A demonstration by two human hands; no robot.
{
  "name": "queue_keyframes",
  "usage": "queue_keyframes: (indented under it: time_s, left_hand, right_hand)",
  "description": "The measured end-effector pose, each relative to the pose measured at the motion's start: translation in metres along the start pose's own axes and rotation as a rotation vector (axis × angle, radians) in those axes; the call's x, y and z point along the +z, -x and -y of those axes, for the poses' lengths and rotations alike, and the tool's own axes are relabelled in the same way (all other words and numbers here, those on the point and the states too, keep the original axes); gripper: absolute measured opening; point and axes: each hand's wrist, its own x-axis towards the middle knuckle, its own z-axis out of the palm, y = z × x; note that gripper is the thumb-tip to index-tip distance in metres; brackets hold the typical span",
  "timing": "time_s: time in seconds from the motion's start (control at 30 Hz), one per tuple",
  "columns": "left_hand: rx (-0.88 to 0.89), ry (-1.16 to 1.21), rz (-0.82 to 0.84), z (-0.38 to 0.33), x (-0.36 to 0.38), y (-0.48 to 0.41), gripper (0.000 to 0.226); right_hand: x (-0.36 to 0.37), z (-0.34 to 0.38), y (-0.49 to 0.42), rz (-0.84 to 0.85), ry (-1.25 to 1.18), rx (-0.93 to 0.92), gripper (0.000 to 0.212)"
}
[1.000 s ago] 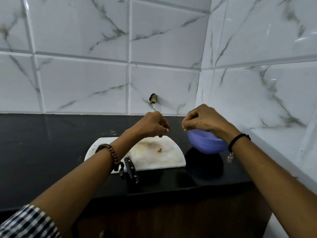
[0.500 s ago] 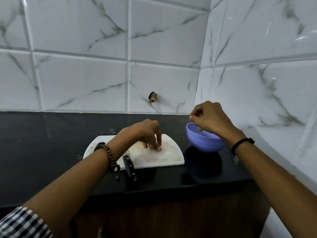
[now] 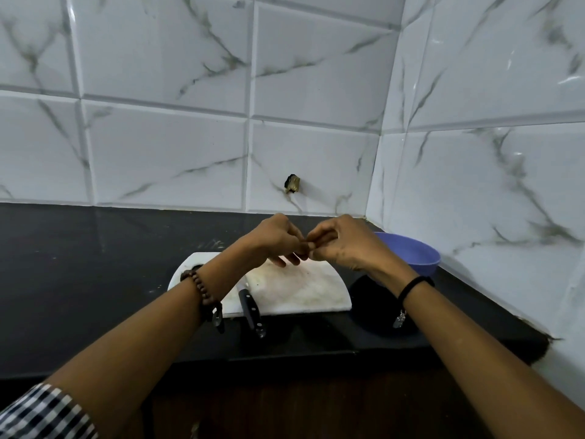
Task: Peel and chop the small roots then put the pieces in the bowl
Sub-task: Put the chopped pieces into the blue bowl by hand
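My left hand [image 3: 275, 239] and my right hand [image 3: 342, 245] meet fingertip to fingertip above the far edge of the white cutting board [image 3: 304, 293]. Both pinch a small brown root piece [image 3: 306, 246] between them; it is mostly hidden by the fingers. The purple bowl [image 3: 418, 256] stands right of the board, behind my right wrist. A black-handled knife [image 3: 251, 308] lies on the board's near left edge, its handle sticking out over the counter. Pale stains and tiny specks mark the board.
The black counter [image 3: 95, 274] runs left of the board and ends at a front edge above a dark cabinet. White marble tiles form the back wall and the right wall, meeting in a corner behind the bowl. A small dark fitting [image 3: 292, 184] juts from the back wall.
My left hand lifted off the board with a small piece. My right hand came back from over the bowl, and the two hands joined above the board.
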Motion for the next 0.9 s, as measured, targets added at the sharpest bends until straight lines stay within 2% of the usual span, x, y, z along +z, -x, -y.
queue_keyframes:
  time_s: [0.17, 0.33, 0.47, 0.67, 0.9]
  left_hand:
    - [0.04, 0.19, 0.031, -0.014, 0.004, -0.001, 0.023]
    - [0.083, 0.053, -0.031, -0.015, 0.008, -0.002, 0.022]
    - [0.1, -0.032, -0.053, -0.007, 0.005, 0.0, 0.017]
    - [0.127, -0.14, -0.097, 0.004, -0.013, 0.013, 0.008]
    - [0.114, -0.192, -0.315, 0.033, -0.049, 0.038, 0.006]
  right_hand:
    - [-0.025, -0.006, 0.003, -0.17, 0.041, -0.053, 0.014]
    - [-0.053, -0.035, 0.001, -0.389, 0.244, 0.009, 0.006]
    - [-0.057, -0.053, 0.001, -0.317, 0.386, 0.143, 0.005]
    - [-0.031, -0.023, -0.001, -0.292, 0.328, 0.025, 0.006]
    - [0.047, 0.04, 0.013, 0.076, 0.048, -0.071, 0.017]
